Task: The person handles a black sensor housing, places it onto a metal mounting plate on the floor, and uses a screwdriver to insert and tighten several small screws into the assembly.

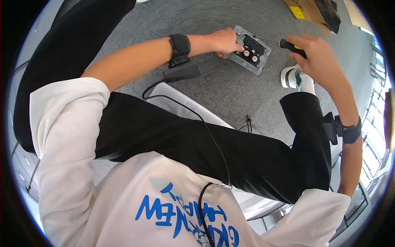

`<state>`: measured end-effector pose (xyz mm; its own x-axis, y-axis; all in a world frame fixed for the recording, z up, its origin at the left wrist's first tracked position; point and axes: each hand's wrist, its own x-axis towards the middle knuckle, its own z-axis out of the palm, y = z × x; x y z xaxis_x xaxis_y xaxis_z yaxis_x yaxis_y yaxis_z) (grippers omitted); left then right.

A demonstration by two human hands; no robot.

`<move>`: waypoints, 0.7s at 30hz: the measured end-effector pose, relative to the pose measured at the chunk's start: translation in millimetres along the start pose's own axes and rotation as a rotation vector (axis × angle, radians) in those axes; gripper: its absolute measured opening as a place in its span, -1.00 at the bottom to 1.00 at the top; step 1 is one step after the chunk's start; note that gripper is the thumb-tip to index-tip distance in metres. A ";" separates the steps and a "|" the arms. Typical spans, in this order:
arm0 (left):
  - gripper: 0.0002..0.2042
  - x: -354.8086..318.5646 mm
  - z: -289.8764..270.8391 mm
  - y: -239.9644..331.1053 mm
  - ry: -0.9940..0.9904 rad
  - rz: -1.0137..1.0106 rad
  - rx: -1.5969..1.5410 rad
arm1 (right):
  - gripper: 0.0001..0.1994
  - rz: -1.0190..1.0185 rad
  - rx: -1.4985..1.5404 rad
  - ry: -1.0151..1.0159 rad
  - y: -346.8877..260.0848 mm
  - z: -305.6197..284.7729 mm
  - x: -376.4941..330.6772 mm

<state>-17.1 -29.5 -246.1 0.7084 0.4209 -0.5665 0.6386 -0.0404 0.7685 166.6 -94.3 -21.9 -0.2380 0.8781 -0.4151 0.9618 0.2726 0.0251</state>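
My left hand grips the left edge of a grey rectangular electrical connector, fingers closed round its rim. The connector has a metal flange and a black insert with a grid of small holes and a few round silver contacts. In my right hand is a screwdriver with a black and yellow handle, the fingers wrapped round it. Its thin shaft points left, and the tip comes close to the connector's upper right edge; whether it touches a screw there I cannot tell.
Below both hands spreads a grey textured floor. A cardboard box with a yellow label lies at the upper right. My shoe rests below my right hand. A black cable runs from a device at my left wrist across my lap.
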 end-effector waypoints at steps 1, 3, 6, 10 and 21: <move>-0.20 5.1 -6.5 2.5 -0.066 -0.018 0.090 | -0.72 0.034 0.047 0.031 5.6 0.5 -9.4; -0.31 22.3 -21.6 14.9 -0.287 -0.099 0.287 | -0.72 0.068 0.074 0.043 21.1 10.6 -28.4; -0.32 24.3 -39.8 20.8 -0.275 -0.095 0.429 | -0.74 0.056 0.101 0.094 36.6 31.3 -47.3; -0.33 47.3 -61.8 49.9 -0.312 -0.154 0.567 | -0.76 0.037 0.098 0.159 45.0 57.6 -63.0; -0.58 112.3 -32.7 76.1 -0.310 0.316 0.714 | -0.75 0.046 0.131 0.157 53.3 56.4 -61.3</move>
<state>101.3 44.3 -241.5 0.8699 0.0292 -0.4924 0.3590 -0.7221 0.5914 240.1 -155.8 -46.4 -0.2018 0.9417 -0.2693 0.9790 0.1864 -0.0821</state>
